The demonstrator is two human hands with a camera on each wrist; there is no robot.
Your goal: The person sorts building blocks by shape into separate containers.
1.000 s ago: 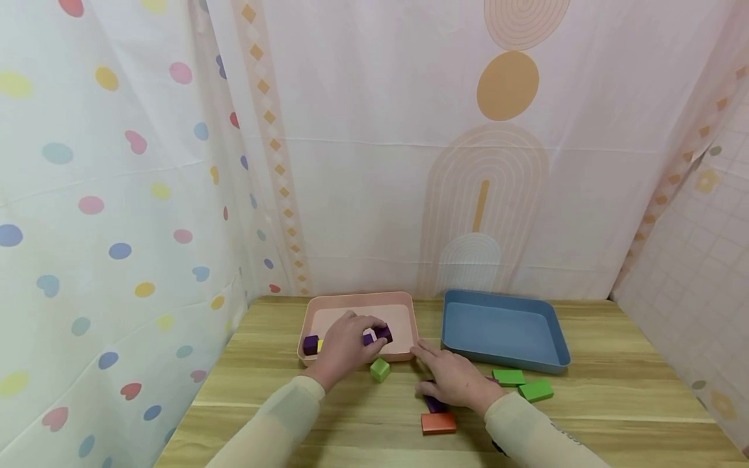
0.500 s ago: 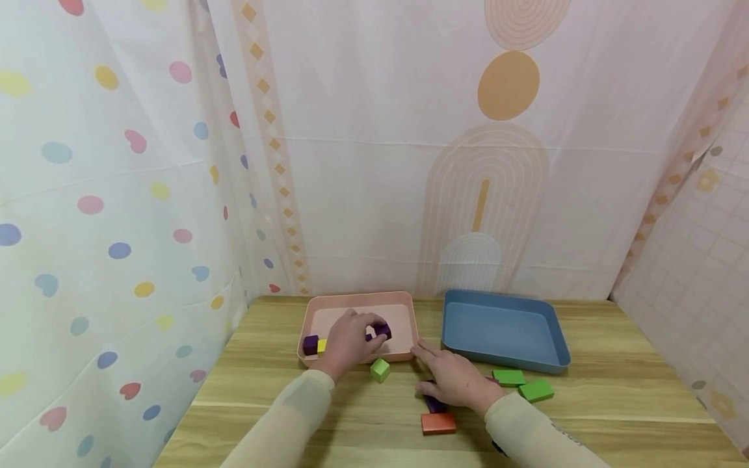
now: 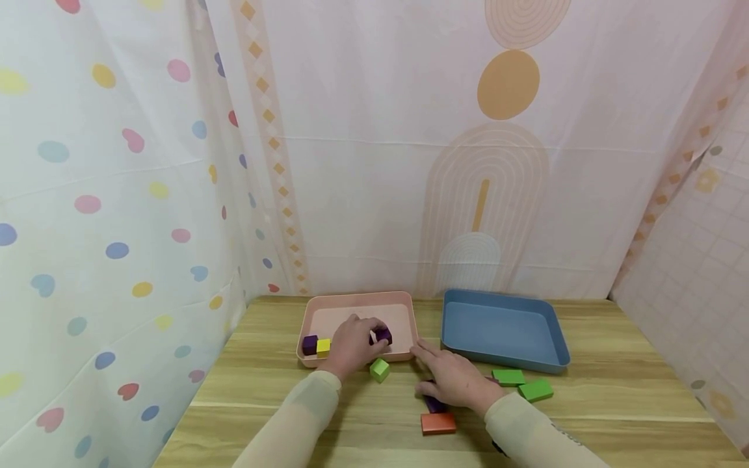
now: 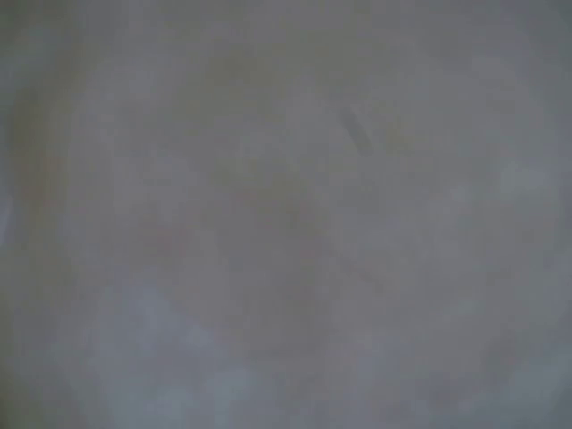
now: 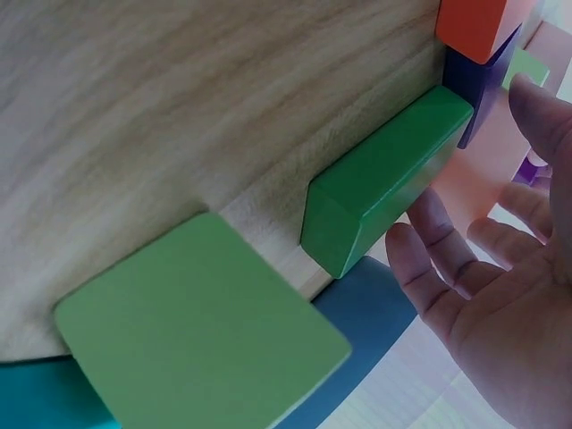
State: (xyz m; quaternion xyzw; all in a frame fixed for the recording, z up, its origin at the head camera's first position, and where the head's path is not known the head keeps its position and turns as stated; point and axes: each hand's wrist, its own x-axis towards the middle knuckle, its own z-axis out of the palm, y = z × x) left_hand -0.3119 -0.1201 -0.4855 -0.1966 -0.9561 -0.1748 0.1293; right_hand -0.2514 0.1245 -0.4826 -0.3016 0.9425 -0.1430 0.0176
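Placement, seemingly; your left hand pinches a purple cube inside the pink tray; right hand relaxed; next likely needs release.

The left sleeve is pale cream, with a greyish patch just behind the left hand; the right sleeve matches, with small dark marks farther behind the right hand.

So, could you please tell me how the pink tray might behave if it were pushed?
The pink tray probably won't tip, being broad and shallow. Its thin walls suggest it is fairly light, and the yellow block inside could slide on the flat floor.
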